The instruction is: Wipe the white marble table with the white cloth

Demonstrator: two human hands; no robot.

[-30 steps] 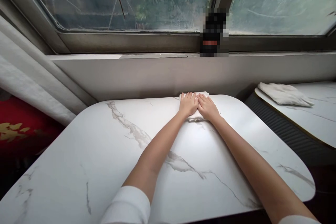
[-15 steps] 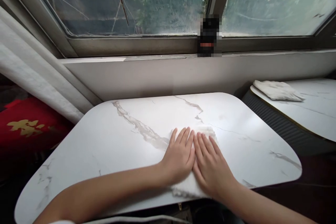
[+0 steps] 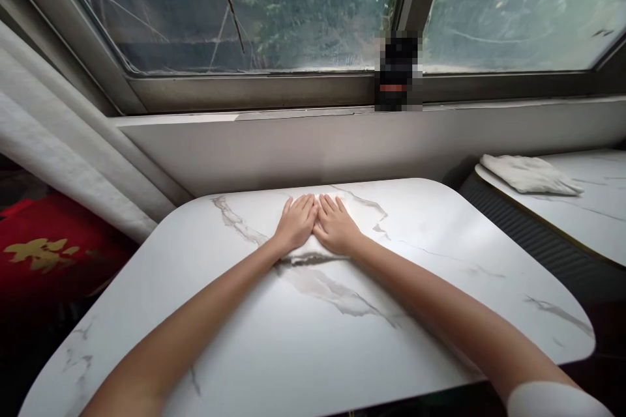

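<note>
A white cloth (image 3: pixel 313 251) lies flat on the marble-patterned tabletop (image 3: pixel 274 339), close to its far edge. My left hand (image 3: pixel 296 223) presses down on the cloth's left side, fingers stretched out and pointing away from me. Beside it, my right hand (image 3: pixel 336 224) rests flat on the cloth's right side, its fingers also extended. The two hands touch along their thumb sides. Most of the cloth is hidden beneath them; its near edge shows below the palms.
Past the table stands a low wall (image 3: pixel 293 150) under a window frame (image 3: pixel 244 92). At right, a folded cloth (image 3: pixel 531 174) lies on a second tabletop (image 3: pixel 601 208). A white curtain (image 3: pixel 63 124) and a red fabric item (image 3: pixel 63 247) with gold marking are at left.
Both hands have slid the cloth away from me and to the left, from the table's near edge to near its far edge. My arms are now stretched out.
</note>
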